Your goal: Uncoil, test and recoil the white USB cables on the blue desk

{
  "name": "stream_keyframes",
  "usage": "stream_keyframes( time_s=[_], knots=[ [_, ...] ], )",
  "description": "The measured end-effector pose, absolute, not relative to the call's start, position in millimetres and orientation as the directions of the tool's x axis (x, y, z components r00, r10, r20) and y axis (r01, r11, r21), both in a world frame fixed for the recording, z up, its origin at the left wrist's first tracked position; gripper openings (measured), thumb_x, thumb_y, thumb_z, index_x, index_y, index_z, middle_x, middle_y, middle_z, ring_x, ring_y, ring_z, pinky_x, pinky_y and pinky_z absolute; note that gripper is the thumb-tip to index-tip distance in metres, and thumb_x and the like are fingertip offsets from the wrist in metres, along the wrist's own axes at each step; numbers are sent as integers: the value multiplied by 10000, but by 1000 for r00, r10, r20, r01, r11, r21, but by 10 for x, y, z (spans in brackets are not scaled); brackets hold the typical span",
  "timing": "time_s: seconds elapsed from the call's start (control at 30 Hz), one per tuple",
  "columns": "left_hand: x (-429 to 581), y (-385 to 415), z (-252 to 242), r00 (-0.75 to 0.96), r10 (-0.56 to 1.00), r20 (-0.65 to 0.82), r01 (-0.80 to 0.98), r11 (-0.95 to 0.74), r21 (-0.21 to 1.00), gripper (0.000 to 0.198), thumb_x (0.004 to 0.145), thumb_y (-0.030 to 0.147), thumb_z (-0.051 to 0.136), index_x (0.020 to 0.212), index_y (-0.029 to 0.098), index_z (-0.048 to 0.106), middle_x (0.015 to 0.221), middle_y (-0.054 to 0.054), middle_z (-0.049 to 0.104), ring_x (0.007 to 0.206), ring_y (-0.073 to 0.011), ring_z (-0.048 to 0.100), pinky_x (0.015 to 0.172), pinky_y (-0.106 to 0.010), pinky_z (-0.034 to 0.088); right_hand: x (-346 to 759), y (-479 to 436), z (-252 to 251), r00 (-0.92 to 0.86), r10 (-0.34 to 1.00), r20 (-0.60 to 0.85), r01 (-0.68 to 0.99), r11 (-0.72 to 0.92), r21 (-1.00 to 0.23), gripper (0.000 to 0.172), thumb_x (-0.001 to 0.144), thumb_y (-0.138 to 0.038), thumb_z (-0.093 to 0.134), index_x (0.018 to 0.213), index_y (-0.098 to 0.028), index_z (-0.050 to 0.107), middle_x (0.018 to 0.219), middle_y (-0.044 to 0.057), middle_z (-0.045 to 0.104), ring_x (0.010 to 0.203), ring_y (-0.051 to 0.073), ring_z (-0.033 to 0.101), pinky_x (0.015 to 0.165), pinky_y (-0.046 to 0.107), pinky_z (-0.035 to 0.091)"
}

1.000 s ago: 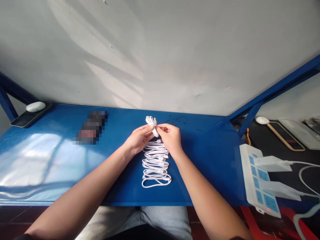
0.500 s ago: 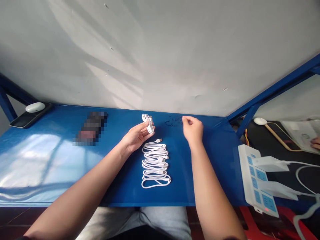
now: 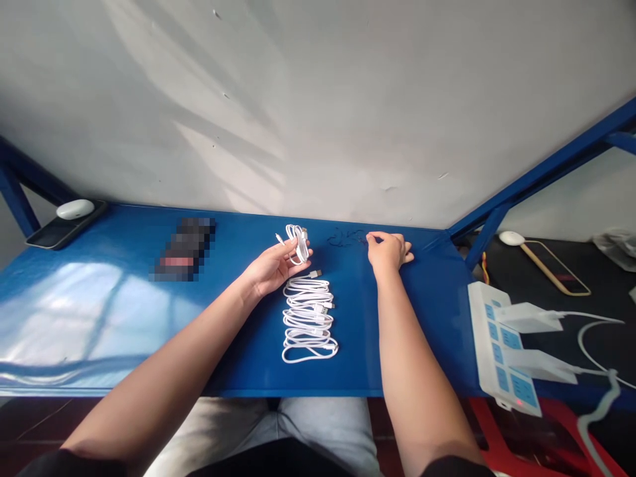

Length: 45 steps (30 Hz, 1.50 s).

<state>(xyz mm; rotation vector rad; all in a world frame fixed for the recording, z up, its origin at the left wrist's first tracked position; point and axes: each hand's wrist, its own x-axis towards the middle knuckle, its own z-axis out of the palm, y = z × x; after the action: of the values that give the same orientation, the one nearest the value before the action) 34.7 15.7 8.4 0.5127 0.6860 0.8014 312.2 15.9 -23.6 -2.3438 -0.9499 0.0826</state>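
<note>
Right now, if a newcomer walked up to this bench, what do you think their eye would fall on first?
The glossy blue tabletop stands out first, with a tidy column of coiled white cables near its middle. Just beyond that column, the left hand holds another white cable coil. At the table's right end, a white power strip catches the eye.

coiled cables point(image 3: 308, 318): smooth white plastic | tabletop point(image 3: 427, 318): glossy blue paint | wall point(image 3: 318, 112): matt plaster | power strip point(image 3: 489, 331): smooth white plastic
</note>
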Motion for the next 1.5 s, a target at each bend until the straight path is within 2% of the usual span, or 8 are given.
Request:
stream_keyframes(
  time_s=[0.2,0.37,0.5,0.67,0.77,0.87,1.03,1.5],
  knots=[
    [350,151,133,496,778,-386,-493,618,612,186,900,116,637,1076,83,689,1107,-155,720,983,-230,730,909,-393,624,3104,197,-289,718,667,200,644,-527,-554,172,864,-246,581,840,-241,751,1073,84,577,1113,304,428,1003,526,267],
    [330,171,116,487,780,-393,-527,621,580,233,838,44,582,1054,103,646,1068,-138,719,944,-239,737,889,-415,624,3075,209,-307,725,662,190,640,-544,-542,207,876,-202,529,857,-220,734,1144,108,606,1171,318,442,1022,526,275],
    [322,180,126,505,761,-408,-526,646,554,249,806,17,553,1020,123,623,978,-106,713,847,-200,729,789,-350,626,3050,182,-229,755,586,294,626,-512,-589,208,917,-235,505,944,-204,709,1145,126,662,1180,330,492,1027,537,306],
    [328,153,190,537,756,-375,-539,649,536,221,789,-38,579,936,124,602,886,-61,671,678,-110,643,582,-203,532,3061,182,-159,730,555,400,618,-286,-732,171,911,-246,520,929,-182,677,985,111,726,1024,289,611,1008,514,389],
    [333,138,199,558,769,-313,-546,624,559,222,782,-63,630,930,103,617,857,-48,648,628,-67,576,510,-154,456,3047,206,-172,744,557,370,496,-90,-864,157,872,-257,585,962,-155,664,953,114,732,874,236,657,893,418,490],
    [338,136,183,581,754,-308,-531,637,559,213,803,-41,644,977,81,635,843,-49,631,613,-54,545,486,-139,433,2906,196,-153,759,599,255,248,96,-964,340,807,-267,688,1116,-151,610,892,71,733,788,193,665,785,351,520],
    [358,136,143,592,723,-355,-517,679,521,186,855,19,582,1030,66,625,792,-43,593,579,-56,517,447,-137,396,2349,29,3,550,818,168,-68,245,-967,409,740,-330,799,1054,-204,570,861,26,742,783,161,686,670,272,499],
    [442,27,168,618,762,-194,-486,564,668,219,690,-31,627,864,93,678,793,-44,605,650,-90,525,552,-209,416,1710,-208,-49,364,854,371,162,334,-928,312,823,-363,757,785,-250,469,827,16,743,755,185,715,720,331,574]
  ],
)
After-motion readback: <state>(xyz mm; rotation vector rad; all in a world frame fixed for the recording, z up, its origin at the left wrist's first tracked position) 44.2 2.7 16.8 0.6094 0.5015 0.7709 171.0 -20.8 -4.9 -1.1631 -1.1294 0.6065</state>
